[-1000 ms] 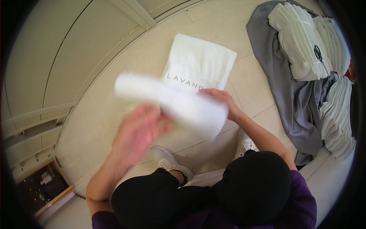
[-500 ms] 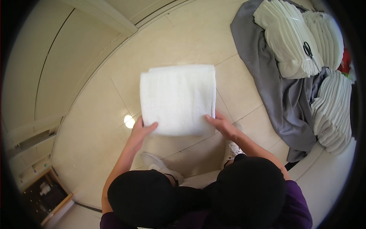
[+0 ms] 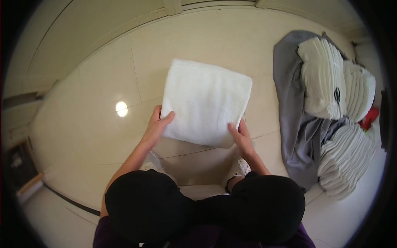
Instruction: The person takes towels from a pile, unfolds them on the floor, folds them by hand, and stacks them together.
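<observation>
Between my two hands is a white folded towel [image 3: 206, 101], held out in front of my knees above the floor and turned slightly clockwise. My left hand [image 3: 158, 126] grips its near left corner, thumb on top and fingers underneath. On the near right edge, my right hand [image 3: 243, 138] pinches it the same way, with the thumb lying on the upper face. The fingers below the cloth are partly hidden.
To the right, a grey cloth [image 3: 291, 120] lies under a bundled stack of white towels [image 3: 320, 78] with black scissors [image 3: 337, 97] on it. Another stack [image 3: 357, 91] sits beside it, and a fanned pile [image 3: 345, 157] lies nearer. A wooden-edged box [image 3: 25, 169] stands at far left.
My view has swung to the right, so the towel stacks sit lower and the cabinet wall has shifted. The towel, still in both hands, has tilted clockwise.
</observation>
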`<state>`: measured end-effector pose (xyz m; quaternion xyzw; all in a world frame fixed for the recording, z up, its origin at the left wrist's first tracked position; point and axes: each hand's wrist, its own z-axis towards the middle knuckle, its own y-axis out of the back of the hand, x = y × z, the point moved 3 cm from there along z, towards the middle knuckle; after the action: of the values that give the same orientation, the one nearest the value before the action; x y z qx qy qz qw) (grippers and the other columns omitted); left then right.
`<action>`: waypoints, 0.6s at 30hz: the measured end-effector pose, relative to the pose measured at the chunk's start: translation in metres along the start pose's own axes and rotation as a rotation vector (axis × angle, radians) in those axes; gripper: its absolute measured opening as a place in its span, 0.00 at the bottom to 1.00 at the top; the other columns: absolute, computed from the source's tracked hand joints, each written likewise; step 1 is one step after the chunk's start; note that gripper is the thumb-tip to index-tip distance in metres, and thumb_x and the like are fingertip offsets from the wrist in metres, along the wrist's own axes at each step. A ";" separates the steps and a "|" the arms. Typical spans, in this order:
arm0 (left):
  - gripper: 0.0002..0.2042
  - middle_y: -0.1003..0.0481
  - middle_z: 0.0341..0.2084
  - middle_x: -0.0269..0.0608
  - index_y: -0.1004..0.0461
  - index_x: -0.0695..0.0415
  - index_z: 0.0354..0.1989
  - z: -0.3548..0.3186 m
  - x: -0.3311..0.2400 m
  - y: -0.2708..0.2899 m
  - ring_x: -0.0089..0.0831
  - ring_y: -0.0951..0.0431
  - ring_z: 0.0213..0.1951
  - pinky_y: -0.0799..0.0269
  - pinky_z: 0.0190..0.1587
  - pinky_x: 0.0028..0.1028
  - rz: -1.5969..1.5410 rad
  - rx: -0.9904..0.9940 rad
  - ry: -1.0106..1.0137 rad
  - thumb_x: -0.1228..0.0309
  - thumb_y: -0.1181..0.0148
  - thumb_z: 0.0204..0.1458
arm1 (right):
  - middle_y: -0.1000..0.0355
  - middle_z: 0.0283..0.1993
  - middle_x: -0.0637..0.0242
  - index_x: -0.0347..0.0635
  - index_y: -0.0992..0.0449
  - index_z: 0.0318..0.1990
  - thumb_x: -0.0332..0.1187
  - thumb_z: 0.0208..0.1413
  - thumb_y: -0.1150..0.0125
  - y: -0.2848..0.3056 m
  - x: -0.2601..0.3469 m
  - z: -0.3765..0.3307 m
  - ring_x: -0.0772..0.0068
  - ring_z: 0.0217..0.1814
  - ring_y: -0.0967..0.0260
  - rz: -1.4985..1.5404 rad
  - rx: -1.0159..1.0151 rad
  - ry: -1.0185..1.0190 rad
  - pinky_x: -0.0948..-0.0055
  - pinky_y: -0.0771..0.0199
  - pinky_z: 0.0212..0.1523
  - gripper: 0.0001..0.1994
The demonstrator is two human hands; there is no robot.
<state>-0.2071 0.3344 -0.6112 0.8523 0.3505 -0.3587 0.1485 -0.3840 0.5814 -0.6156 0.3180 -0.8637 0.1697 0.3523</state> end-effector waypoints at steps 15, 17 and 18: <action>0.33 0.45 0.73 0.46 0.42 0.57 0.71 0.060 -0.051 -0.037 0.40 0.51 0.75 0.57 0.73 0.47 1.080 -0.099 -1.098 0.53 0.46 0.62 | 0.55 0.78 0.46 0.34 0.49 0.73 0.44 0.65 0.48 -0.031 0.056 0.073 0.41 0.81 0.65 -1.386 -0.302 0.923 0.45 0.70 0.77 0.35; 0.40 0.41 0.70 0.50 0.45 0.61 0.71 0.055 -0.043 -0.014 0.39 0.36 0.67 0.45 0.68 0.41 0.882 -0.428 -0.969 0.49 0.40 0.58 | 0.54 0.76 0.38 0.30 0.50 0.72 0.41 0.61 0.40 -0.016 0.045 0.060 0.39 0.79 0.60 -1.098 -0.501 0.898 0.48 0.65 0.77 0.38; 0.40 0.41 0.70 0.50 0.45 0.61 0.71 0.052 -0.038 -0.009 0.39 0.36 0.67 0.45 0.68 0.41 0.901 -0.422 -0.968 0.49 0.40 0.58 | 0.51 0.73 0.36 0.26 0.51 0.71 0.39 0.59 0.36 -0.007 0.036 0.056 0.41 0.74 0.51 -0.813 -0.561 0.724 0.51 0.53 0.74 0.40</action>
<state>-0.2593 0.2959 -0.6206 0.6118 -0.0811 -0.5259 0.5853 -0.4273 0.5316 -0.6285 0.4394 -0.5105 -0.1152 0.7301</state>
